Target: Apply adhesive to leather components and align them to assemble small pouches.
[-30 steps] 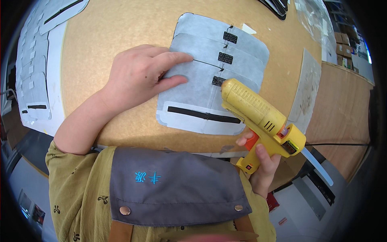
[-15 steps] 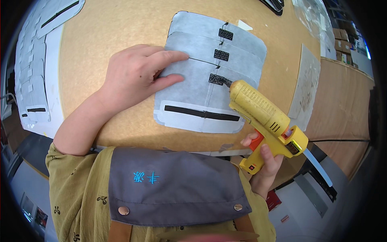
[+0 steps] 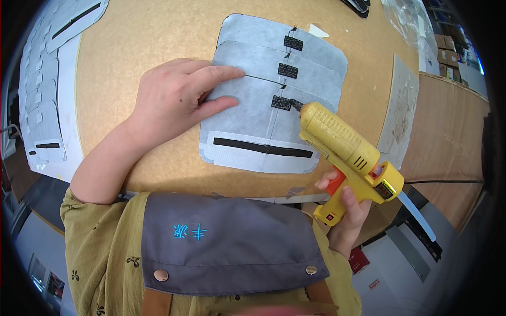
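Note:
A pale grey-blue fabric panel (image 3: 247, 108) with rounded corners lies on the table before me. Down its middle run three black textured patches, the nearest patch (image 3: 281, 102) at the tip of a yellow glue gun (image 3: 340, 139). My right hand (image 3: 350, 210) grips this gun by its handle, a finger at the orange trigger, and a pale glue stick (image 3: 417, 217) sticks out behind. Flat on the panel's left side rests my left hand (image 3: 182, 92), thumb and forefinger spread apart; its other fingers are mostly hidden. A black strip (image 3: 263, 147) crosses the panel's near end.
The table top (image 3: 121, 47) is brown board. Similar panels (image 3: 46, 116) lie overlapped at the far left. On the right are a stained pale board (image 3: 398, 116), clear plastic film (image 3: 408, 26) and a black cord (image 3: 445, 182). A white scrap (image 3: 318, 31) sits beyond the panel.
The panel has slid very slightly left, with my left hand still on it. My right hand and the glue gun have barely moved, the tip still at the nearest patch.

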A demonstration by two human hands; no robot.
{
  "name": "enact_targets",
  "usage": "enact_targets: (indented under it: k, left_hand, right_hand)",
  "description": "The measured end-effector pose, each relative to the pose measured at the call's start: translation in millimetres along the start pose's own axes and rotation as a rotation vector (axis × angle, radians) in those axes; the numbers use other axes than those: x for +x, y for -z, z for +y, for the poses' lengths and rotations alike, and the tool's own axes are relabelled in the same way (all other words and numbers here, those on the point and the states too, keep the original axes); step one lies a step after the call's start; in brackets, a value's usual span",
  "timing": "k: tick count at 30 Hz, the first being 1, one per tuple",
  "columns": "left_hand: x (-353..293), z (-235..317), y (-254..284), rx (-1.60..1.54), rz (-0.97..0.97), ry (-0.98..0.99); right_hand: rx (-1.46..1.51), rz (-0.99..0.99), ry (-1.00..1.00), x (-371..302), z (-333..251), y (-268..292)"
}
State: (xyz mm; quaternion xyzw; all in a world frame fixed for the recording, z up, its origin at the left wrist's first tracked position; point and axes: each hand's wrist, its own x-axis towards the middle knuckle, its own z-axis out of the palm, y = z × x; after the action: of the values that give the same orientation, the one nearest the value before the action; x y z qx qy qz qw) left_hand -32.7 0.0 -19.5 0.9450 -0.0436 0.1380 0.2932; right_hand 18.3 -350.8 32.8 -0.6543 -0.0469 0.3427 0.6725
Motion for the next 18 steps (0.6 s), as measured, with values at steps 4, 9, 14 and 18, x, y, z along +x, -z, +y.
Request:
enact_targets:
  k: [4,9,14,18]
  left_hand:
    - [1,0,0,0.004,-0.002,-0.001]
    - [2,0,-1,0.007,-0.002,0.002]
    - [2,1,1,0.004,-0.009,0.013]
    - [2,1,0,-0.009,-0.009,0.015]
  right_hand:
    - [0.001,0.0,-0.008,0,0,1]
    - [0.045,-0.001,0.0,-1,-4,-7]
    - [0.041,0.026,-0.013,6,-9,-24]
    - [0.007,-0.002,-0.026,9,-6,-18]
